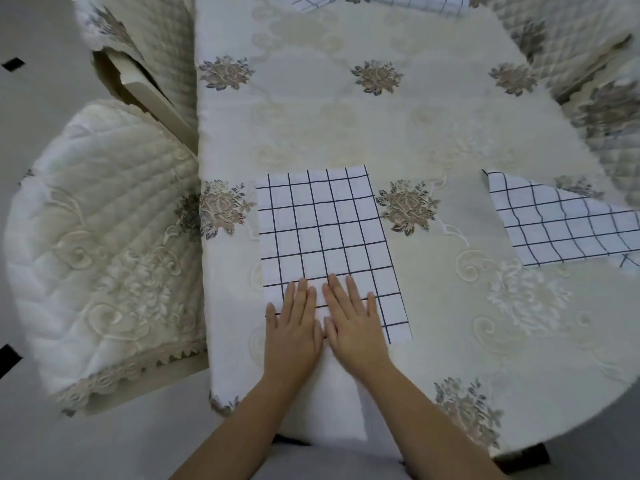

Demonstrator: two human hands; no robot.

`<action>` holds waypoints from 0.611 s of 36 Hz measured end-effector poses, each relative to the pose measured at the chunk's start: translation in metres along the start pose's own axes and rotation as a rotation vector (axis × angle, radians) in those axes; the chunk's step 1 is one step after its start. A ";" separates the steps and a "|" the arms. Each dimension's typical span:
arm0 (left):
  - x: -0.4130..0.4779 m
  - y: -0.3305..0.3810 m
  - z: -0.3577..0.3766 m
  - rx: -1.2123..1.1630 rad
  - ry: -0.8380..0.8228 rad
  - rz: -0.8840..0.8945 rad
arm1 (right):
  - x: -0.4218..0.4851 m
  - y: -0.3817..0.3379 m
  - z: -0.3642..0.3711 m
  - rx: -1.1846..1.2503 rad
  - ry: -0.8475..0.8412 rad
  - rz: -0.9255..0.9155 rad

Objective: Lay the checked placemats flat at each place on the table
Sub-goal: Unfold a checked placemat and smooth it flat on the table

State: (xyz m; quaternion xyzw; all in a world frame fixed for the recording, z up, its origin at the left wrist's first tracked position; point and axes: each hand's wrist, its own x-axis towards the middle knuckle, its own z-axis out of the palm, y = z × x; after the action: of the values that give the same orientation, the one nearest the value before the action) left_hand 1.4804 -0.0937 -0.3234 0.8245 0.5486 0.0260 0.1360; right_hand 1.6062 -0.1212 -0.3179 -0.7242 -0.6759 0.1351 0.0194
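Note:
A white placemat with dark grid lines (322,230) lies flat on the table (346,123) in front of me. My left hand (294,327) and my right hand (353,323) rest side by side on its near end, palms down, fingers straight. A second checked placemat (561,226) lies at the right, its far side hanging over the table edge. Part of a third checked placemat (381,1) shows at the far end, cut off by the frame.
The table wears a cream cloth with embroidered flowers. Quilted chair cushions stand close at the left (104,244), far left (138,39) and right (588,81). Pale floor shows at the left and below.

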 end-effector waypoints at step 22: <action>-0.007 -0.034 -0.022 -0.013 -0.164 0.022 | -0.011 0.037 -0.031 0.059 -0.116 0.369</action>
State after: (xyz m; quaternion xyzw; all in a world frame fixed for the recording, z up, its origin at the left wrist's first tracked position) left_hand 1.4432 -0.0836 -0.3097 0.8290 0.5263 -0.0365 0.1856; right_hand 1.6487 -0.1300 -0.2943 -0.8259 -0.5275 0.1975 -0.0233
